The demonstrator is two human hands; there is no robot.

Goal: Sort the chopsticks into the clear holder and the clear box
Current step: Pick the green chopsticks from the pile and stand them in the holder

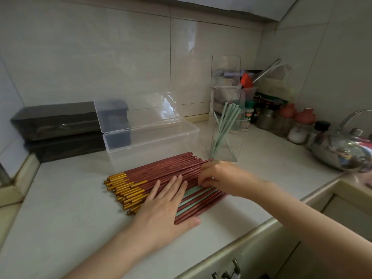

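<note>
We've got the left hand [165, 206] flat, fingers straight, pressing the red-brown chopsticks [161, 174] mid-bench, thumb towards the front edge. The right hand [217, 176] curls its fingertips onto the green chopsticks [193, 195] in that pile; can't tell if it grips one. The clear box [153, 141], lid up, is just behind the pile. The clear holder [225, 137] is at the pile's right rear w/ more green ones inside. The bench [60, 218] runs open from the gold tips to the left edge.

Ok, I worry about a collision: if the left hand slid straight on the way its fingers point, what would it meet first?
Probably the right hand, pinching chopsticks just ahead of the left hand; past it, the right end of the clear box. Depth is unclear.
</note>
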